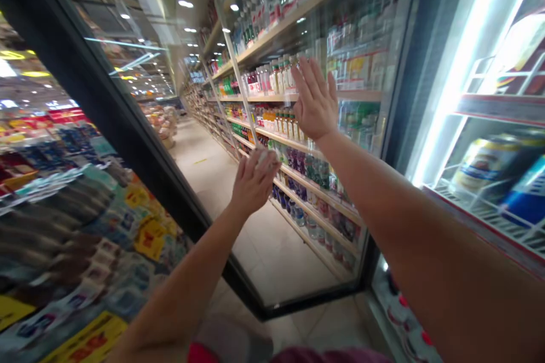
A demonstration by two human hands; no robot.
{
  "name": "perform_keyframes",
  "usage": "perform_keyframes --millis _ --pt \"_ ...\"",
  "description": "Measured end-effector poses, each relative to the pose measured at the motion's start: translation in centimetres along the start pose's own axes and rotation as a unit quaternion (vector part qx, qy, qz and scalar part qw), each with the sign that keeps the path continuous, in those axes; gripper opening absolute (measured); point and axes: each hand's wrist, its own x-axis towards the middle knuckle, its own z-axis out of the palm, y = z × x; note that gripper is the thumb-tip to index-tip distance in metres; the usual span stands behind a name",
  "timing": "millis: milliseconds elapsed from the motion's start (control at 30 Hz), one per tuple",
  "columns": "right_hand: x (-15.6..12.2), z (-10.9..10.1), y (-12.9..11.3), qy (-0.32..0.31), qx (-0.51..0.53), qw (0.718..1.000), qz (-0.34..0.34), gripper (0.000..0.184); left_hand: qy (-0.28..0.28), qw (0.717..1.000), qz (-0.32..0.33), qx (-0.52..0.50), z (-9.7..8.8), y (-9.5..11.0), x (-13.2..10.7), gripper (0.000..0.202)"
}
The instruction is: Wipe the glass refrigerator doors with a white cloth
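A tall glass door (289,283) with a dark frame stands open in front of me. My right hand (315,99) lies flat against the glass, fingers stretched upward. Lower and to its left, my left hand (255,181) is at the same pane, its fingers partly spread and slightly bent. A pale, mottled patch shows at the left fingertips; I cannot tell whether it is something under them or bottles seen through the glass. Nothing shows in the right hand.
To the right is a lit cooler with a wire shelf (532,232) holding cans (485,164). Shelves of bottles (285,76) show in the glass. Packaged goods (140,227) with yellow signs stand at the left. A tiled floor (191,147) stretches away.
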Motion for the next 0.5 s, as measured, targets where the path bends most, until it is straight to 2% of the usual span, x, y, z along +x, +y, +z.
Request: perform_keyframes --millis 67,100,133,233,300,367,433,500 --pt "0.0 0.2 0.0 0.003 -0.006 1.000 0.000 0.067 -0.039 0.998 0.058 -0.003 -0.1 -0.3 -1.2 0.048" --pt "0.0 0.2 0.1 0.003 -0.005 1.000 0.000 0.067 -0.035 0.998 0.050 0.003 -0.4 -1.0 -1.3 0.050" --pt "0.0 0.3 0.1 0.001 -0.003 1.000 0.000 0.066 -0.019 1.000 0.016 0.013 -0.8 -2.1 -1.2 0.050" --pt "0.1 0.4 0.1 -0.004 0.005 1.000 0.003 0.066 0.040 0.987 -0.145 0.052 -2.1 -4.9 -0.4 0.047" --pt "0.1 0.6 0.2 -0.008 0.011 1.000 0.004 0.066 0.054 0.977 -0.198 0.057 -2.2 -5.0 -0.6 0.047" --pt "0.1 0.7 0.3 -0.011 0.016 1.000 0.002 0.067 0.040 0.987 -0.149 0.035 -1.6 -3.5 -1.9 0.049" --pt "0.1 0.7 0.3 -0.010 0.017 1.000 0.000 0.067 -0.016 1.000 -0.025 0.004 -0.6 -1.6 -3.5 0.050" --pt "0.2 0.8 0.3 -0.006 0.013 1.000 -0.002 0.067 -0.066 0.996 0.065 -0.011 0.0 -0.8 -4.4 0.053"
